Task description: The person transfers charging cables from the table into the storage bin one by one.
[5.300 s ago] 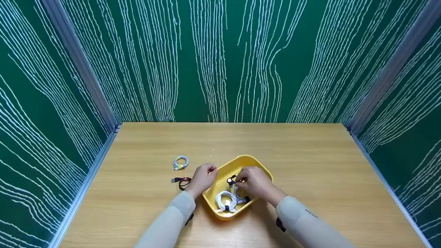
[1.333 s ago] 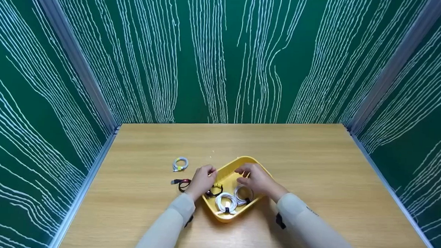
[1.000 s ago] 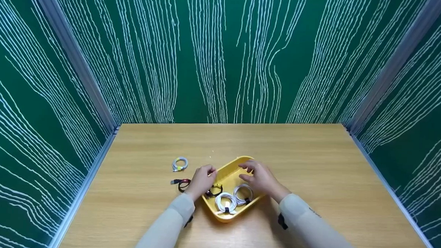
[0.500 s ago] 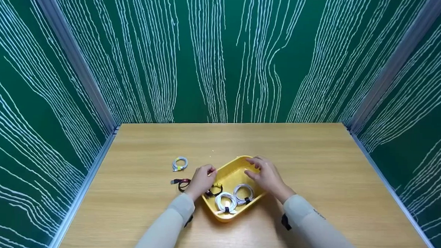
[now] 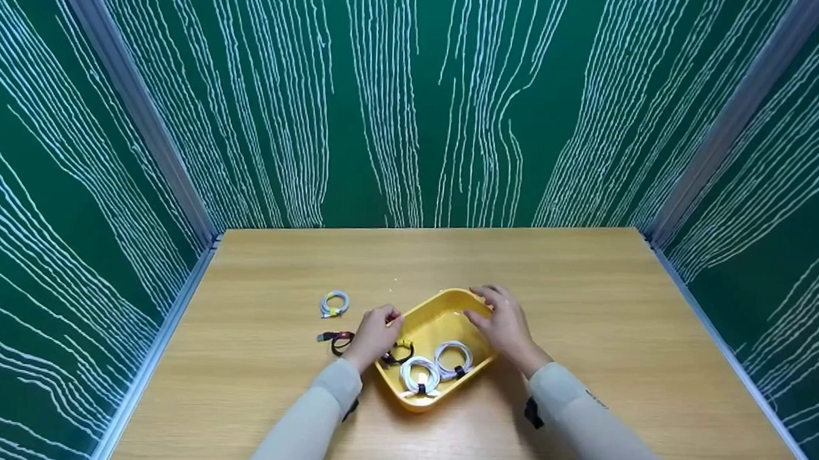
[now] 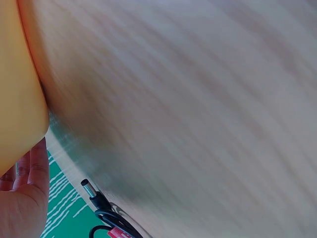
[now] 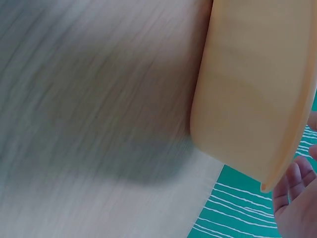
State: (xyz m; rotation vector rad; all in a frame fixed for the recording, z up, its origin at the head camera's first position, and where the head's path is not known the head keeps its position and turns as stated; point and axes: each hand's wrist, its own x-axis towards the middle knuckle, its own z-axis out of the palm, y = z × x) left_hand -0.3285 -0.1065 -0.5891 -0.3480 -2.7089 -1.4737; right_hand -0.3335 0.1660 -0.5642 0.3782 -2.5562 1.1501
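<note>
While pinching the left rim of the yellow plastic tub (image 5: 440,326) on the brown wooden desk (image 5: 584,297) with the left hand's grip (image 5: 375,336), held the right hand's grip (image 5: 507,327) loosely spread at the far right rim, with nothing pinched. Had two white coiled cables (image 5: 405,376) and a black looped cable (image 5: 411,353) inside.

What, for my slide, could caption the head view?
Left hand and right hand flanking a yellow bin of coiled cables.

Head view bright, mostly sharp; pale glare on table (image 5: 436,445), much nearer cam than R fingers (image 5: 487,295), soft shadow wrist-side of them. Wrist pics dimmer, hazy; table grain blurred.
</note>
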